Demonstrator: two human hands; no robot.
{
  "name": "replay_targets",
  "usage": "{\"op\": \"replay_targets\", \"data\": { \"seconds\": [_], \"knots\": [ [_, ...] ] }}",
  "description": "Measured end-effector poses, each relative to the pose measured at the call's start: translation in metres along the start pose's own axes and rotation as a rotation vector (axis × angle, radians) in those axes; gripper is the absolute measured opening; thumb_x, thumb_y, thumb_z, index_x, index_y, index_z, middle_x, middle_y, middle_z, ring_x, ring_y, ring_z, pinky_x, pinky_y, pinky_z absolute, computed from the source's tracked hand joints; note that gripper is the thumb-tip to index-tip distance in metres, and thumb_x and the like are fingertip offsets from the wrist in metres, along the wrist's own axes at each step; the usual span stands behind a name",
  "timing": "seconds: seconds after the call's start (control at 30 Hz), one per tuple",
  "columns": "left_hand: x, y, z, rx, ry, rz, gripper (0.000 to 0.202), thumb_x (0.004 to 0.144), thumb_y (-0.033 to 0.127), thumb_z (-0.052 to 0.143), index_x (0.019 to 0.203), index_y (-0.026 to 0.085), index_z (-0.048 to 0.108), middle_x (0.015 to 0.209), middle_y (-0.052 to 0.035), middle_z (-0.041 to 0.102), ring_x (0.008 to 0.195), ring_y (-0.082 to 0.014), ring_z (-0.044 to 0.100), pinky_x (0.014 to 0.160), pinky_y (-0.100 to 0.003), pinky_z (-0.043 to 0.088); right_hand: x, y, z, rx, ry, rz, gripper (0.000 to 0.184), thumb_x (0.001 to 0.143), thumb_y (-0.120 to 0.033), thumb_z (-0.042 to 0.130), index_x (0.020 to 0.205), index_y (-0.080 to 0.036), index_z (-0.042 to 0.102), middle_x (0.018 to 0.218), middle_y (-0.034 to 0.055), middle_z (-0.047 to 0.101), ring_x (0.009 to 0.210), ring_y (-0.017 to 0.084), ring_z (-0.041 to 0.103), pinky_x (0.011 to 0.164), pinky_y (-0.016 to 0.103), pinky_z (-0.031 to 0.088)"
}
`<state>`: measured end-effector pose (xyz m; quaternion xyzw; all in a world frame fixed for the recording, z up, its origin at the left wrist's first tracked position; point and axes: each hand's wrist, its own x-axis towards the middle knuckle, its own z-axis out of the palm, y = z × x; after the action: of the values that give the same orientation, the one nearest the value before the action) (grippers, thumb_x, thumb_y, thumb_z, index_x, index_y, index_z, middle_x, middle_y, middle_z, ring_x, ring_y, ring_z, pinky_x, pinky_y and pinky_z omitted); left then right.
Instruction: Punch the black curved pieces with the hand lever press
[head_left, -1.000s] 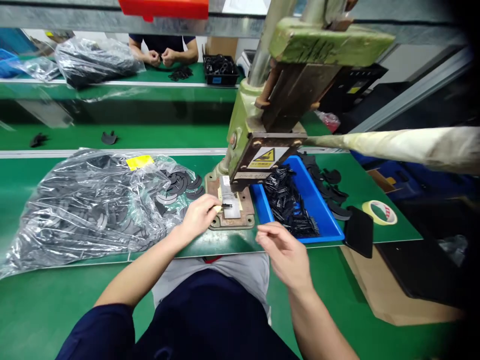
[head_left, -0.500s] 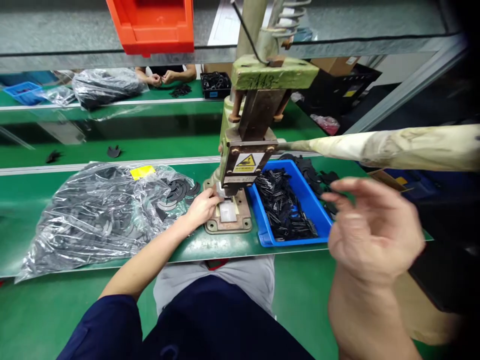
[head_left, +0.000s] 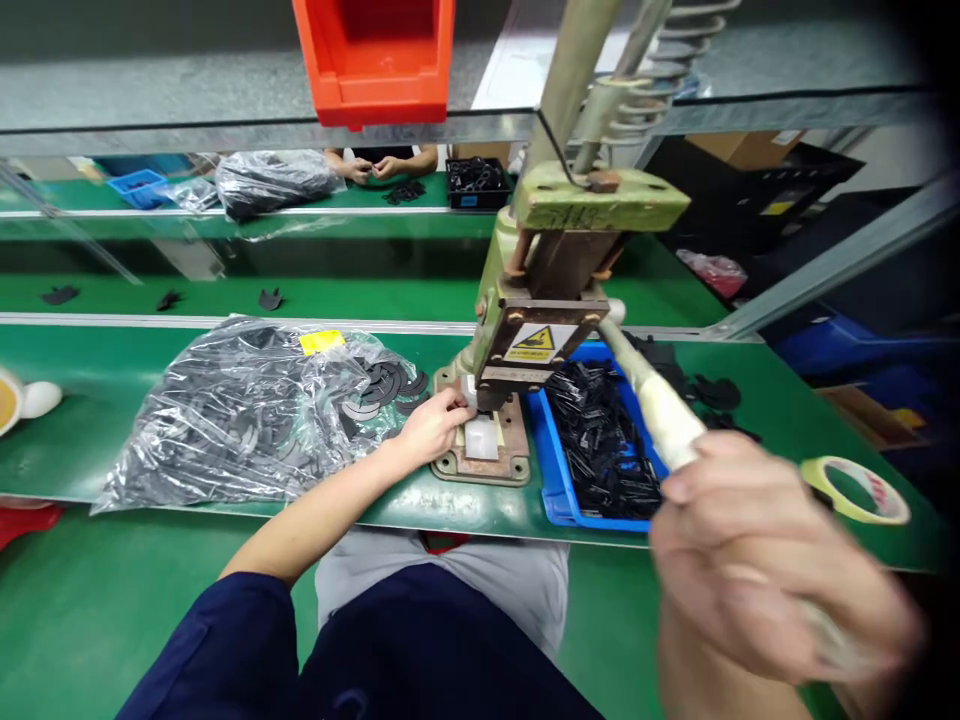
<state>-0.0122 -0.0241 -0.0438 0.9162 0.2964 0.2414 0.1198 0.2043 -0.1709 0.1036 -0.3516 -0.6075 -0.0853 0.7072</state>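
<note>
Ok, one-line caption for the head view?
Right hand grips the press lever; left hand rests at the die plate beside a blue bin.

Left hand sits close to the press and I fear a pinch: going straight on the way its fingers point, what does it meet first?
The left hand points rightward, so it would probably meet the white block on the base plate, under the press head; depth is unclear.

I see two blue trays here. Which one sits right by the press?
The big blue tray, heaped with black parts, just right of the press base. The small blue tray lies far back on the rear bench.
</note>
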Motion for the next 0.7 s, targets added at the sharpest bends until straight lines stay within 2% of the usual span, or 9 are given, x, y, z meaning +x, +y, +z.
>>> {"op": "replay_targets", "data": {
  "seconds": [0.03, 0.07, 0.13, 0.23, 0.4, 0.47, 0.53, 0.63, 0.7],
  "knots": [
    [0.0, 0.001, 0.0, 0.001, -0.004, -0.009, 0.04, 0.092, 0.011, 0.04, 0.114, 0.019, 0.073, 0.11, -0.0092, 0.06, 0.101, -0.0193, 0.06, 0.088, -0.03, 0.053, -0.017, 0.005, 0.003, 0.045, 0.053, -0.114, 0.037, 0.078, -0.028, 0.061, 0.05, -0.02, 0.038, 0.053, -0.0036, 0.052, 0.054, 0.015, 0.057, 0.067, 0.046, 0.049],
    [0.0, 0.002, 0.0, -0.004, -0.01, -0.016, 0.04, 0.092, 0.011, 0.04, 0.114, 0.02, 0.073, 0.11, -0.0088, 0.06, 0.102, -0.0191, 0.06, 0.089, -0.03, 0.053, -0.03, 0.009, 0.006, 0.058, 0.089, -0.156, 0.036, 0.076, -0.023, 0.062, 0.05, -0.019, 0.038, 0.056, -0.0035, 0.054, 0.056, 0.015, 0.059, 0.069, 0.047, 0.048],
    [-0.002, 0.003, -0.002, -0.028, -0.019, -0.022, 0.04, 0.09, 0.01, 0.042, 0.115, 0.02, 0.072, 0.113, -0.0087, 0.061, 0.105, -0.019, 0.06, 0.092, -0.03, 0.053, -0.047, 0.018, 0.01, 0.076, 0.174, -0.187, 0.036, 0.075, -0.02, 0.06, 0.049, -0.019, 0.036, 0.059, -0.0033, 0.057, 0.058, 0.016, 0.061, 0.072, 0.048, 0.048],
    [-0.009, -0.001, -0.013, -0.062, 0.006, -0.072, 0.04, 0.088, 0.009, 0.045, 0.118, 0.018, 0.071, 0.115, -0.0096, 0.063, 0.109, -0.0194, 0.061, 0.097, -0.03, 0.052, -0.053, 0.024, 0.013, 0.089, 0.212, -0.173, 0.038, 0.076, -0.021, 0.062, 0.049, -0.019, 0.035, 0.059, -0.0033, 0.059, 0.059, 0.016, 0.062, 0.073, 0.049, 0.049],
    [-0.019, -0.037, -0.045, 0.094, 0.027, -0.464, 0.029, 0.088, 0.012, 0.052, 0.107, 0.014, 0.073, 0.106, -0.0105, 0.068, 0.101, -0.0218, 0.065, 0.094, -0.032, 0.053, -0.048, 0.021, 0.015, 0.098, 0.233, -0.162, 0.039, 0.076, -0.021, 0.062, 0.049, -0.018, 0.035, 0.058, -0.0042, 0.058, 0.058, 0.015, 0.061, 0.074, 0.048, 0.05],
    [-0.015, -0.05, -0.054, 0.163, -0.035, -0.551, 0.026, 0.087, 0.013, 0.055, 0.105, 0.014, 0.074, 0.105, -0.0103, 0.069, 0.099, -0.0219, 0.066, 0.094, -0.032, 0.053, -0.049, 0.018, 0.017, 0.108, 0.252, -0.138, 0.037, 0.076, -0.02, 0.062, 0.05, -0.018, 0.036, 0.058, -0.0041, 0.057, 0.06, 0.015, 0.06, 0.075, 0.048, 0.05],
    [-0.006, -0.056, -0.059, 0.219, -0.119, -0.544, 0.024, 0.088, 0.014, 0.056, 0.104, 0.014, 0.074, 0.104, -0.01, 0.069, 0.1, -0.022, 0.066, 0.094, -0.031, 0.052, -0.05, 0.016, 0.018, 0.116, 0.26, -0.12, 0.035, 0.076, -0.019, 0.062, 0.051, -0.018, 0.037, 0.059, -0.0039, 0.056, 0.061, 0.015, 0.06, 0.077, 0.048, 0.05],
    [0.014, -0.053, -0.058, 0.309, -0.26, -0.509, 0.022, 0.088, 0.021, 0.06, 0.104, 0.014, 0.074, 0.105, -0.0122, 0.069, 0.102, -0.0239, 0.067, 0.094, -0.032, 0.053, -0.051, 0.013, 0.015, 0.112, 0.222, -0.086, 0.029, 0.075, -0.017, 0.06, 0.054, -0.018, 0.04, 0.06, -0.0038, 0.056, 0.065, 0.016, 0.061, 0.081, 0.05, 0.051],
    [0.028, -0.048, -0.055, 0.358, -0.354, -0.542, 0.027, 0.086, 0.027, 0.064, 0.107, 0.012, 0.074, 0.11, -0.0164, 0.069, 0.104, -0.027, 0.068, 0.093, -0.034, 0.054, -0.052, 0.012, 0.011, 0.1, 0.173, -0.065, 0.024, 0.075, -0.016, 0.059, 0.056, -0.018, 0.043, 0.062, -0.004, 0.057, 0.068, 0.016, 0.061, 0.084, 0.052, 0.051]
  ]
}}
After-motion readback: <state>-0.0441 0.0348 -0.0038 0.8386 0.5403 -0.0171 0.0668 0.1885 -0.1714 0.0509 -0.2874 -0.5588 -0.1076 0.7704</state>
